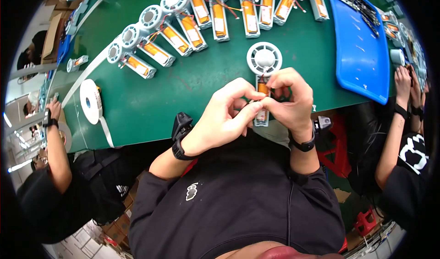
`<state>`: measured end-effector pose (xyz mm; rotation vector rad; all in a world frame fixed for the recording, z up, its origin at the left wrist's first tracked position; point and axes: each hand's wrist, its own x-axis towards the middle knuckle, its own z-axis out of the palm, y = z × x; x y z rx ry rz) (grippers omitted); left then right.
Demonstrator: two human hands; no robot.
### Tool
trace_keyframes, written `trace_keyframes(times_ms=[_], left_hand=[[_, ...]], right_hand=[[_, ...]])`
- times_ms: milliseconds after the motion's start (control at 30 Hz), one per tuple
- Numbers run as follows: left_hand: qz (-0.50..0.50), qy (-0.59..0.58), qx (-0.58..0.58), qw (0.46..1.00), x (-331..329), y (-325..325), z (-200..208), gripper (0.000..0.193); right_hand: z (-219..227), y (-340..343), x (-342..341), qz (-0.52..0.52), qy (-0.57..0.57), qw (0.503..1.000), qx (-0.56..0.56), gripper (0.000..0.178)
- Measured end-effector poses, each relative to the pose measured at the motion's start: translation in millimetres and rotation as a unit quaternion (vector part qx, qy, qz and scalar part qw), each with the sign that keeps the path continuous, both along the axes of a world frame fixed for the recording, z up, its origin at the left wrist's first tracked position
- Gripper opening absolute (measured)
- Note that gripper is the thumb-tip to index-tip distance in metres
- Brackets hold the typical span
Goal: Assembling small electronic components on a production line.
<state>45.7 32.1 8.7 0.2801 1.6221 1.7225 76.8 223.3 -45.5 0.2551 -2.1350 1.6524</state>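
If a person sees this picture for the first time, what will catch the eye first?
First come the two bare hands at the centre, left hand and right hand, pinching a white fan unit with an orange battery cell over the green mat. Behind them, a curved row of finished units fans across the mat. At the upper right lies a blue tray.

Both forearms rise from below, left hand and right hand meeting, fingers pinched together.
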Motion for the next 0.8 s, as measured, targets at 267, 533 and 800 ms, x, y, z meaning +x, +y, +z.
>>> trace_keyframes(times_ms=[267,533,800], left_hand=[[-0.026,0.4,-0.176,0.899,-10,-21,1,0.046],[-0.044,0.623,-0.168,0.762,-32,-23,2,0.049],[0.032,0.644,-0.006,0.764,-43,-17,-13,0.038]], right_hand=[[28,12,29,0.025,-0.164,0.964,0.209,0.017],[34,6,16,-0.028,-0.059,0.993,0.094,0.009],[12,-12,3,-0.077,0.161,0.974,0.14,0.01]])
